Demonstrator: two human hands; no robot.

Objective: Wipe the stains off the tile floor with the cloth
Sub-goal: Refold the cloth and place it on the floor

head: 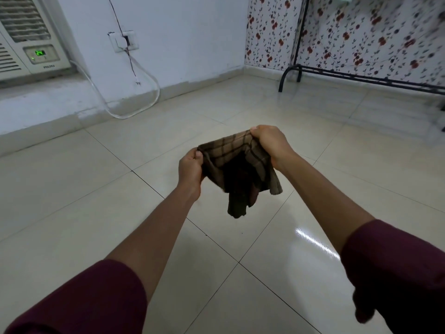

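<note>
A brown checked cloth (pixel 237 169) hangs in the air in front of me, held above the cream tile floor (pixel 101 189). My left hand (pixel 191 168) grips its left edge with curled fingers and thumb. My right hand (pixel 268 141) grips its upper right corner. The cloth's lower part droops in dark folds between both hands. A few tiny dark specks (pixel 206 235) lie on the tiles below the cloth; no larger stain is plain to see.
A window air conditioner (pixel 26 42) sits on a ledge at the far left, with a white hose (pixel 130 109) looping down to the floor. A black metal rack (pixel 337 73) stands against the flowered wall at the right. A wall socket (pixel 125 41) with a cord is behind.
</note>
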